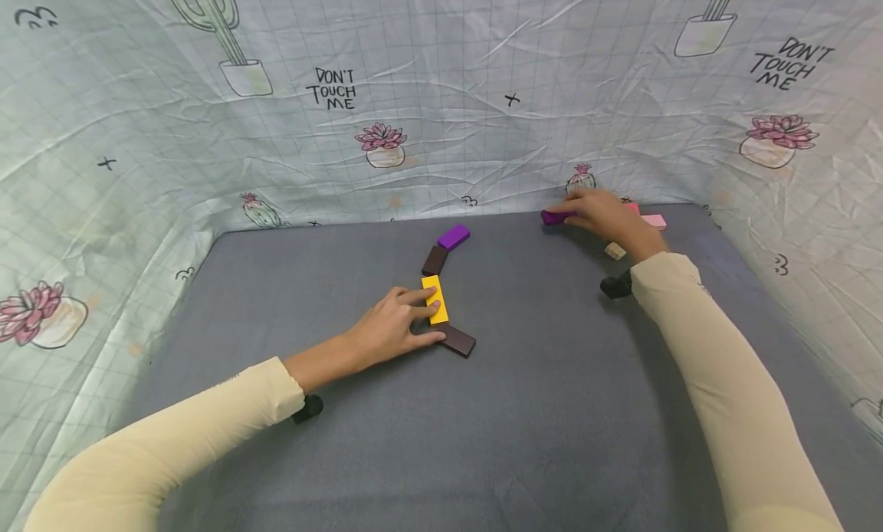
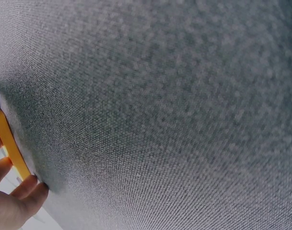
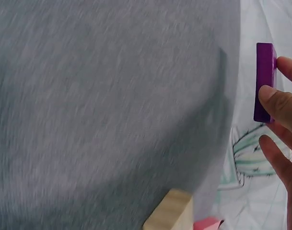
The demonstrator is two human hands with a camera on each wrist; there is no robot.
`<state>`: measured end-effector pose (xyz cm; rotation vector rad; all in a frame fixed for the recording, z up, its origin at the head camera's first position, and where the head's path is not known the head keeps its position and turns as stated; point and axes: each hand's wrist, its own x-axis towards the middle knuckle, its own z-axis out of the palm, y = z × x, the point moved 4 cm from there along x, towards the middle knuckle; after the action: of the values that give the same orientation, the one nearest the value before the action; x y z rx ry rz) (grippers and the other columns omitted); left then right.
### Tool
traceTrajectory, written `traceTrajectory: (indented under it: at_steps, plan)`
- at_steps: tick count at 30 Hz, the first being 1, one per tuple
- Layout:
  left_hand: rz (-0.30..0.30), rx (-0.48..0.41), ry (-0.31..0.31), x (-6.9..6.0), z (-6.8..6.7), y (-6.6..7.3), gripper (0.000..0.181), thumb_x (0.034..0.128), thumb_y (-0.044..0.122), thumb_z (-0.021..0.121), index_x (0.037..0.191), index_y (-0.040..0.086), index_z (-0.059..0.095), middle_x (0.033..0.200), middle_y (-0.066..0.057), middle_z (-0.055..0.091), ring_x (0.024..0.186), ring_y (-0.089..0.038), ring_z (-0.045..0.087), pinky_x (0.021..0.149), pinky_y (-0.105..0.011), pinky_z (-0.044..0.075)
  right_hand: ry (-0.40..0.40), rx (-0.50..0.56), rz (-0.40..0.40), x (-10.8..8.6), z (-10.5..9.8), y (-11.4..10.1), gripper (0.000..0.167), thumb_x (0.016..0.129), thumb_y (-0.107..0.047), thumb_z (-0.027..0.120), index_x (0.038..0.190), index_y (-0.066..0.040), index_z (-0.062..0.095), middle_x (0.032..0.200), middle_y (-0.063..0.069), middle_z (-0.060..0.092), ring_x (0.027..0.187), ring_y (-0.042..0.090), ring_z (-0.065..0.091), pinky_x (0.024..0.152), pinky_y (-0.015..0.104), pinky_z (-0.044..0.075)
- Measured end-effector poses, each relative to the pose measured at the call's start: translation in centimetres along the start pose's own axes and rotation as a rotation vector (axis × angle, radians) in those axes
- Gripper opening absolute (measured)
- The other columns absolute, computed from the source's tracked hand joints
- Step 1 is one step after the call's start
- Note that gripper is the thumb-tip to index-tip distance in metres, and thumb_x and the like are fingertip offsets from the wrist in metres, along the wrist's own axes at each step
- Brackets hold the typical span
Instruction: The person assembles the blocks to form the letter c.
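Note:
A bent row of small blocks lies on the grey surface in the head view: a purple block (image 1: 454,238), a dark brown block (image 1: 434,261), a yellow block (image 1: 431,281) and another dark brown block (image 1: 460,341). My left hand (image 1: 386,329) rests its outstretched fingertips on the yellow block, with the thumb at the lower brown one's edge. Farther right, my right hand (image 1: 607,214) pinches a second purple block (image 3: 265,72) between thumb and fingers. That block is held above the surface near the back wall.
A wooden block (image 1: 615,251), a light pink block (image 1: 654,222) and a partly hidden red-pink block (image 1: 632,208) lie near the right wrist. Patterned fabric (image 1: 441,149) walls the back and sides. Black cameras hang under both wrists.

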<state>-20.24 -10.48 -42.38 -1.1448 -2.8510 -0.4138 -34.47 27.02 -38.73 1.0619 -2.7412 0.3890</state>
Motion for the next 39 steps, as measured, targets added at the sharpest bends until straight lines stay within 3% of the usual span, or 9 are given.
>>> traceTrajectory:
  at_steps: [14,22,29,39]
  plan:
    - [0.014,-0.006,0.018,0.2,-0.2,0.1,0.057,0.0912,0.049,0.074,0.131,0.008,0.069,0.146,-0.016,0.056,0.120,-0.042,0.058,0.096,-0.051,0.054,0.147,0.040,-0.068,1.2,0.9,-1.6,0.047,0.085,0.013,0.073,0.128,-0.008,0.072,0.129,0.024,0.063,0.120,0.043,0.056,0.098,0.058,0.048]
    - [0.006,-0.002,0.006,0.3,-0.2,0.0,0.058,0.0917,0.050,0.073,0.132,0.009,0.068,0.147,-0.015,0.056,0.121,-0.041,0.057,0.097,-0.050,0.053,0.159,0.066,-0.112,1.7,1.5,-1.9,0.044,0.088,0.016,0.068,0.127,-0.004,0.072,0.133,0.022,0.065,0.123,0.043,0.053,0.100,0.061,0.046]
    - [0.006,-0.001,0.000,0.2,-0.1,0.0,0.059,0.0916,0.051,0.073,0.133,0.009,0.068,0.146,-0.016,0.056,0.121,-0.042,0.057,0.096,-0.050,0.054,0.144,0.092,-0.091,1.9,2.4,-2.2,0.047,0.085,0.019,0.070,0.126,-0.004,0.073,0.131,0.021,0.066,0.121,0.043,0.055,0.099,0.061,0.047]
    - [0.010,-0.005,0.006,0.0,0.0,0.0,0.058,0.0918,0.049,0.073,0.132,0.008,0.069,0.145,-0.016,0.057,0.120,-0.041,0.058,0.096,-0.050,0.054,0.099,0.102,-0.054,3.0,3.5,-2.7,0.047,0.089,0.014,0.068,0.131,-0.008,0.071,0.137,0.018,0.063,0.125,0.043,0.052,0.104,0.061,0.043]
